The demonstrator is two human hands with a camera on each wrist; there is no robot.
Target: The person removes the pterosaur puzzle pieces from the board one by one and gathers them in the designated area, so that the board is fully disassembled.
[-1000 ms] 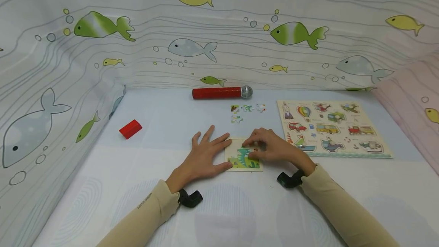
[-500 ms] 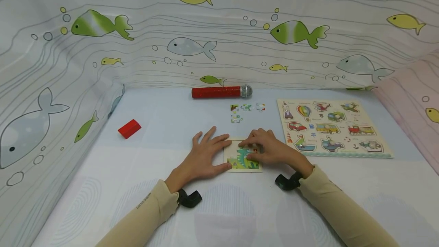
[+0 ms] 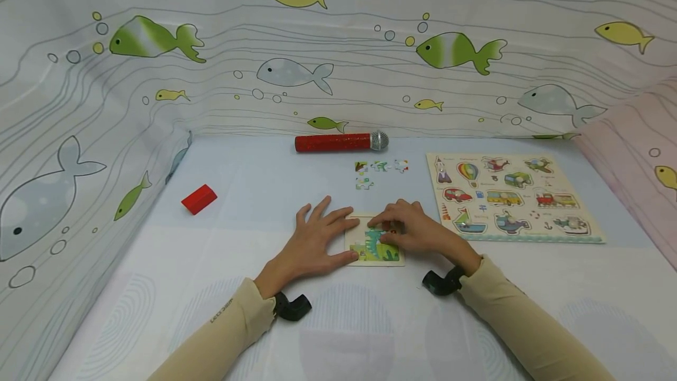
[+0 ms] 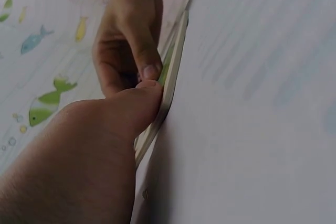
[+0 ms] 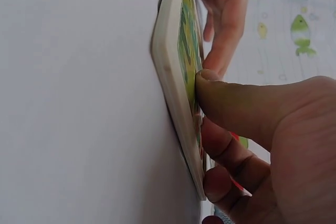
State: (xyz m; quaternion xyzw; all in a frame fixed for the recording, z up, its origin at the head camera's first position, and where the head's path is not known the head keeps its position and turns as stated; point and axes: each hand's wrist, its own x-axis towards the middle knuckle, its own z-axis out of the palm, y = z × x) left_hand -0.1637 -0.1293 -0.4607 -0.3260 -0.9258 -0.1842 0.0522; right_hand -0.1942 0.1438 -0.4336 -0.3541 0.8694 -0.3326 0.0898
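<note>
A small wooden jigsaw tray (image 3: 355,236) lies flat in front of me, partly filled with pieces that form a teal dinosaur (image 3: 373,246) on green ground. My left hand (image 3: 316,242) rests with spread fingers along the tray's left side, its thumb at the lower left corner. Over the tray's right part, my right hand (image 3: 415,230) has thumb and fingers bent around a jigsaw piece, mostly covered by the fingers. In the right wrist view, the right thumb (image 5: 231,98) presses the picture surface beside the pale tray edge (image 5: 167,69); the curled fingers touch its far part.
Several loose jigsaw pieces (image 3: 381,166) lie beyond the tray. A red toy microphone (image 3: 335,143) lies at the back, a red block (image 3: 199,199) at the left. At the right lies a large vehicle puzzle board (image 3: 539,236). Fish-patterned cloth (image 3: 370,99) walls the back and sides.
The right hand has shifted slightly left over the tray, its fingers still bent at the piece. The left hand has stayed nearly in place.
</note>
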